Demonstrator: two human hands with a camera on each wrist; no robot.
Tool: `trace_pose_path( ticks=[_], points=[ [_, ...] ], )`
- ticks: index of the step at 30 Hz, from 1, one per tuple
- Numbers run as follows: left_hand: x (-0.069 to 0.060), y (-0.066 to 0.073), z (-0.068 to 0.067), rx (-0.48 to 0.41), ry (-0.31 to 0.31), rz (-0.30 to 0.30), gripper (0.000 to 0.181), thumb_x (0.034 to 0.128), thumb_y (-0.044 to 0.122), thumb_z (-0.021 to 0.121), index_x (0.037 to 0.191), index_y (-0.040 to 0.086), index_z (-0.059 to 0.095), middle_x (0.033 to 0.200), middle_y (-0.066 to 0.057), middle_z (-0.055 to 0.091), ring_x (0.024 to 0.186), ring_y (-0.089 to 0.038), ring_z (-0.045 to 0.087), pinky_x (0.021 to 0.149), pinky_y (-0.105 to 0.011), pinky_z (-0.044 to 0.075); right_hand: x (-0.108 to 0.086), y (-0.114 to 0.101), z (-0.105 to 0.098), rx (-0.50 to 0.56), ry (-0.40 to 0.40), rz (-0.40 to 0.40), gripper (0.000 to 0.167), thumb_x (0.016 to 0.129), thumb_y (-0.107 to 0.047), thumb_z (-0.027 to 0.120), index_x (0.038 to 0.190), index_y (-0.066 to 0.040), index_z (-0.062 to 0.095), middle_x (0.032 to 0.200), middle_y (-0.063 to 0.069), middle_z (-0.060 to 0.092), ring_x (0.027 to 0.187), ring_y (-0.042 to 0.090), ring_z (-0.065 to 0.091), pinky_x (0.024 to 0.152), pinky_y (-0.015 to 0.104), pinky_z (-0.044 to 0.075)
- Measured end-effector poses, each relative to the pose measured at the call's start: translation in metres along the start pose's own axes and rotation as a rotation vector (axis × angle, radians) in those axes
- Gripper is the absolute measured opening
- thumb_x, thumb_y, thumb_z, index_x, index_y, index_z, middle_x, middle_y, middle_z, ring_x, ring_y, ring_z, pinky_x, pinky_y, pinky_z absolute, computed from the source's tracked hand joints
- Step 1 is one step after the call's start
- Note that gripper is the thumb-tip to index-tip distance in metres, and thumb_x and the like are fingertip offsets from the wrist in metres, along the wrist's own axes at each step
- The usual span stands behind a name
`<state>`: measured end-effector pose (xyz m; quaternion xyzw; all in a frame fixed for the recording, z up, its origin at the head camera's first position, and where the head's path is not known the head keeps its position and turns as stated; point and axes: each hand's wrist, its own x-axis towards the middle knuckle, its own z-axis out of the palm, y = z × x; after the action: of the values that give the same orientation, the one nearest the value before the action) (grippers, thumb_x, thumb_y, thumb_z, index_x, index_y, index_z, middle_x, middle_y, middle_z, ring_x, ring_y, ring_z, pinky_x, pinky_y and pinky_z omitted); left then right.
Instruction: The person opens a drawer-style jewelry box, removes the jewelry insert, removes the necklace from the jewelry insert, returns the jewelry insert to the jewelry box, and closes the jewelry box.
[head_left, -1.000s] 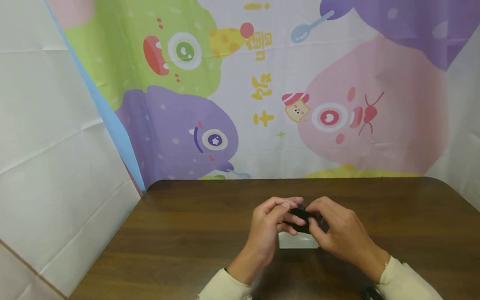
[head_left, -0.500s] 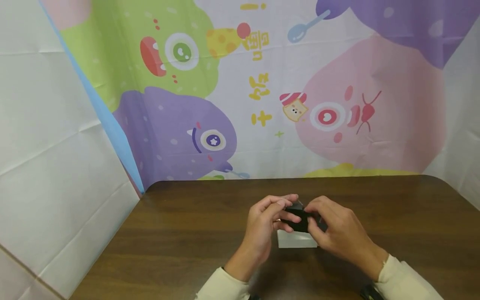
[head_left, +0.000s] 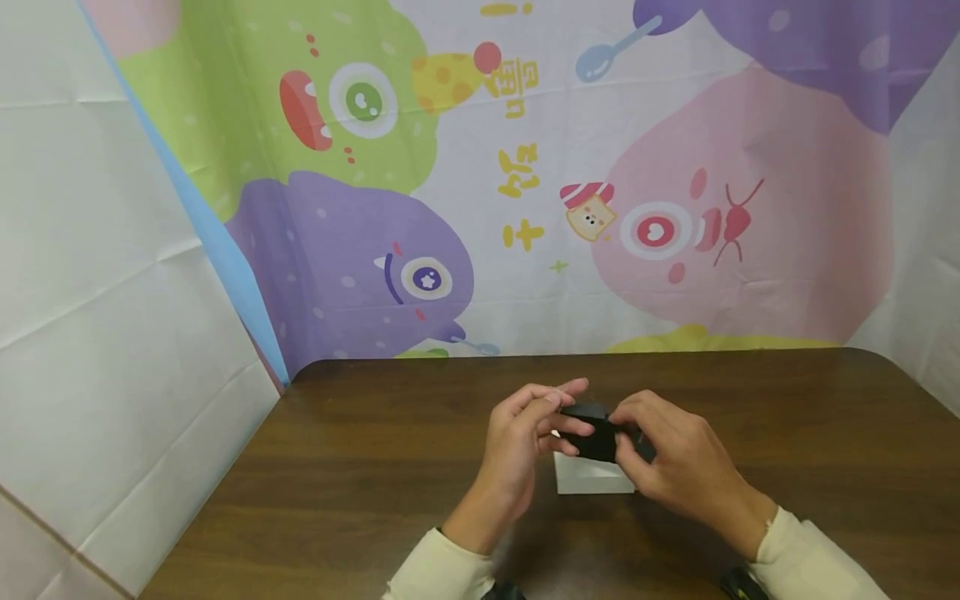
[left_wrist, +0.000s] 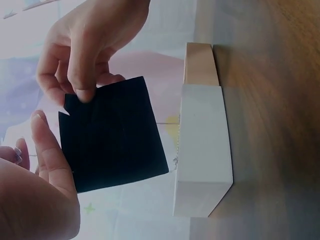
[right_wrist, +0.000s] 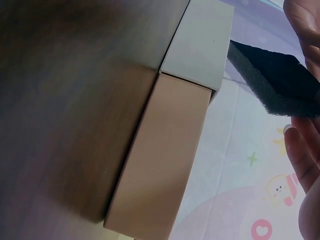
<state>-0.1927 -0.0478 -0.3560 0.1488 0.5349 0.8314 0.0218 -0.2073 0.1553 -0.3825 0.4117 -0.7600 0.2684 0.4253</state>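
1. Black pad (left_wrist: 112, 137): held above the surface (head_left: 360, 467), roughly over the white box part (left_wrist: 205, 135). Flat face dark; the right wrist view shows a thick, fuzzy edge. A small notch cuts one side next to the right thumb.
2. Right hand (head_left: 675, 454): fingers clamped on the pad's rim, thumb against one face, fingertips bent behind.
3. Left hand (head_left: 513, 446): thumb and a finger brought together on a small silvery piece (left_wrist: 18, 155), too fine to identify. Other fingers spread, one lying along the pad's side.
4. Thin chain (left_wrist: 177, 150): visible beyond the pad, just beside the white part; its attachment cannot be told.
5. White part sits on the surface, well in from the far edge and well apart from the left edge. Tan box part (right_wrist: 160, 155) continues from it end to end, toward the right edge; in the head view the right hand covers this side.
6. Pale sleeves (head_left: 442, 567) reach both wrists.
7. Printed backdrop (head_left: 517, 300) rises behind the surface's far edge, with purple, green and pink cartoon figures.
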Motion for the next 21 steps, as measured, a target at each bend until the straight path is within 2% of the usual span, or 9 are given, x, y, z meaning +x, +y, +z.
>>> trace_pose_path(
  ticks=[8, 13, 21],
  points=[
    [0.0017, 0.0035, -0.0033, 0.006, -0.004, 0.013, 0.016, 0.0997, 0.015, 0.055, 0.091, 0.006, 0.065, 0.126, -0.018, 0.066, 0.073, -0.015, 0.072, 0.057, -0.026, 0.053, 0.0021, -0.0005, 0.0011, -0.02, 0.046, -0.016, 0.019, 0.089, -0.019, 0.05, 0.092, -0.006, 0.064, 0.094, -0.002, 0.063, 0.069, 0.007, 0.057, 0.059, 0.018, 0.045],
    [0.0026, 0.0058, -0.0051, 0.018, -0.003, 0.01, 0.016, 0.0997, 0.015, 0.054, 0.091, 0.006, 0.065, 0.124, -0.018, 0.067, 0.073, -0.015, 0.072, 0.058, -0.026, 0.053, 0.0018, -0.0008, 0.0003, -0.015, 0.046, -0.018, 0.018, 0.09, -0.019, 0.05, 0.092, -0.006, 0.064, 0.094, -0.001, 0.063, 0.069, 0.008, 0.057, 0.059, 0.018, 0.044],
    [0.0046, 0.009, -0.0086, 0.056, 0.049, 0.02, 0.016, 0.0984, 0.013, 0.054, 0.093, 0.004, 0.067, 0.102, -0.012, 0.073, 0.069, -0.015, 0.069, 0.058, -0.026, 0.051, 0.0011, 0.0007, 0.0008, 0.003, 0.038, -0.013, 0.016, 0.085, -0.014, 0.054, 0.093, -0.006, 0.065, 0.095, -0.001, 0.064, 0.071, 0.008, 0.058, 0.06, 0.019, 0.045]
  ],
)
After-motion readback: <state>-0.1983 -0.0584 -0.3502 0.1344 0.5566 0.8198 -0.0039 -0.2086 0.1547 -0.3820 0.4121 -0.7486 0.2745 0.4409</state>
